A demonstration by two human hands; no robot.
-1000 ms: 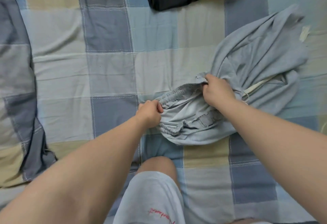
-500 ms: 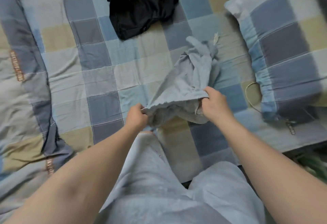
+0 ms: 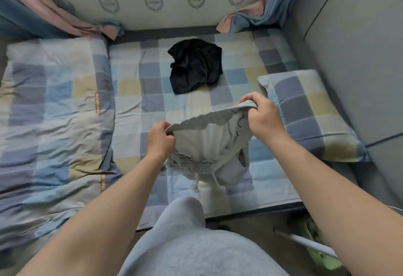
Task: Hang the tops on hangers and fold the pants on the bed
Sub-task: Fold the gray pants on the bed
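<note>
The left hand (image 3: 160, 140) and right hand (image 3: 261, 118) each pinch the waistband of the grey pants (image 3: 209, 145), held above the bed's (image 3: 152, 105) near edge. Folding seems barely begun; laying them flat likely comes next. A black garment (image 3: 194, 66) lies toward the far edge.

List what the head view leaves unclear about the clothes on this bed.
Head view:
- Grey garment, gripped by the left hand and right hand: lower part hangs bunched, leg length hidden.
- Black garment: crumpled heap; top or pants cannot be told.
- Green object, lower right: blurred, mostly behind the right forearm.
</note>
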